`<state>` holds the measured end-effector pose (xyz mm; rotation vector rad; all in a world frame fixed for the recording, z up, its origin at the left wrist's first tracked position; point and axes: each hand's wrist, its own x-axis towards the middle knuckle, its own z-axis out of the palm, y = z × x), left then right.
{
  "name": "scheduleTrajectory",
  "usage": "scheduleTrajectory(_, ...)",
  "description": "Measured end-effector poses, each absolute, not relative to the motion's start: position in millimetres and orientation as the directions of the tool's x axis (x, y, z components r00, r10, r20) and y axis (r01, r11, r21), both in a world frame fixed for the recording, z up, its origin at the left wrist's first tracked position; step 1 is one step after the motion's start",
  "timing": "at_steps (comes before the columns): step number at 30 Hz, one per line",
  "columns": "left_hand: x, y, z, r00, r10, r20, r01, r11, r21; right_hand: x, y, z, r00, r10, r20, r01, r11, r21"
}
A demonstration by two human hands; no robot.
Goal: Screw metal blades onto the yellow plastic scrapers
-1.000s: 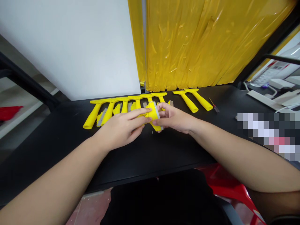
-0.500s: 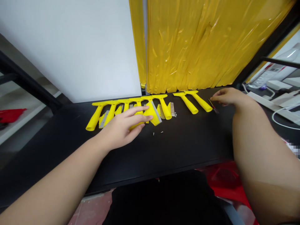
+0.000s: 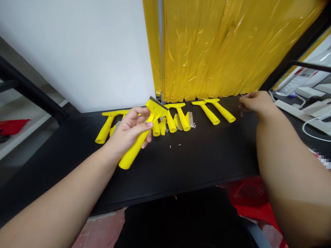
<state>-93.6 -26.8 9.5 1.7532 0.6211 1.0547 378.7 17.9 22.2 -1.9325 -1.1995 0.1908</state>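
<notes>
My left hand (image 3: 131, 129) is wrapped round the upper handle of a yellow scraper (image 3: 134, 148). The tool is tilted over the table, with its metal-edged head up and its handle end toward me. At the far right of the table, my right hand (image 3: 257, 101) is closed on a small screwdriver (image 3: 242, 111), its clear handle hanging below the fingertips. Behind my left hand lies a row of yellow scraper handles (image 3: 182, 117), with loose blade plates (image 3: 190, 119) among them. Two small screws (image 3: 179, 145) rest in front of the row.
Two more yellow handles (image 3: 210, 113) lie apart on the black table (image 3: 181, 172). A white panel (image 3: 77, 55) and yellow plastic sheeting (image 3: 207, 51) stand behind. White power strips (image 3: 297, 110) with a cable and a plastic bottle (image 3: 292, 84) are at the right.
My left hand, earlier reaching over a plate with a blade, now holds a scraper up and tilted. My right hand has shifted slightly right, and the screwdriver has turned more upright.
</notes>
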Motion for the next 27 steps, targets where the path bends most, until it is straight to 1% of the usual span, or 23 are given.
scheduleTrajectory(2,-95,-24,10,0.507,0.784,0.359,-0.033,-0.398,0.917,366,12,34,0.518,0.804,0.293,0.591,-0.089,-0.802)
scheduleTrajectory(3,-96,-24,11,0.511,0.792,0.334,-0.018,-0.378,0.925,356,7,39,0.475,0.819,0.323,0.474,0.071,-0.878)
scheduleTrajectory(4,-97,-23,12,0.515,0.803,0.3,-0.003,-0.348,0.937,343,1,43,0.365,0.864,0.347,0.38,0.203,-0.903)
scheduleTrajectory(5,-97,-23,13,0.519,0.812,0.265,0.003,-0.312,0.95,329,-6,46,0.199,0.911,0.362,0.323,0.288,-0.902)
scheduleTrajectory(6,-98,-23,15,0.52,0.822,0.233,0.0,-0.273,0.962,313,-13,47,0.009,0.931,0.365,0.31,0.344,-0.886)
scheduleTrajectory(7,-99,-22,16,0.521,0.827,0.209,-0.017,-0.235,0.972,296,-20,46,-0.216,0.924,0.315,0.355,0.375,-0.857)
scheduleTrajectory(8,-99,-23,18,0.518,0.835,0.188,-0.045,-0.193,0.98,279,-26,44,-0.374,0.883,0.283,0.403,0.43,-0.808)
scheduleTrajectory(9,-99,-23,19,0.509,0.845,0.165,-0.079,-0.144,0.986,262,-31,40,-0.507,0.833,0.221,0.446,0.473,-0.76)
scheduleTrajectory(10,-98,-23,21,0.495,0.858,0.136,-0.115,-0.09,0.989,245,-35,35,-0.596,0.783,0.18,0.473,0.523,-0.709)
scheduleTrajectory(12,-96,-25,24,0.464,0.883,0.076,-0.181,0.011,0.983,218,-40,26,-0.699,0.709,0.094,0.528,0.6,-0.602)
scheduleTrajectory(14,-93,-27,27,0.436,0.899,0.035,-0.224,0.071,0.972,200,-41,19,-0.748,0.663,0.03,0.55,0.645,-0.531)
scheduleTrajectory(16,-90,-28,29,0.422,0.907,0.016,-0.242,0.095,0.966,191,-42,14,-0.756,0.654,-0.008,0.572,0.655,-0.494)
scheduleTrajectory(20,-88,-29,29,0.41,0.912,0.0,-0.24,0.108,0.965,193,-42,11,-0.763,0.646,-0.001,0.581,0.685,-0.439)
scheduleTrajectory(21,-88,-28,28,0.406,0.914,-0.006,-0.234,0.111,0.966,195,-42,12,-0.76,0.65,0.023,0.572,0.684,-0.452)
scheduleTrajectory(23,-89,-27,25,0.417,0.909,-0.021,-0.211,0.119,0.97,198,-41,12,-0.725,0.677,0.125,0.521,0.658,-0.543)
scheduleTrajectory(25,-90,-25,22,0.448,0.894,-0.031,-0.181,0.124,0.976,199,-41,11,-0.627,0.728,0.278,0.414,0.613,-0.673)
scheduleTrajectory(27,-89,-25,19,0.474,0.88,-0.027,-0.163,0.118,0.98,196,-40,9,-0.488,0.78,0.392,0.293,0.569,-0.768)
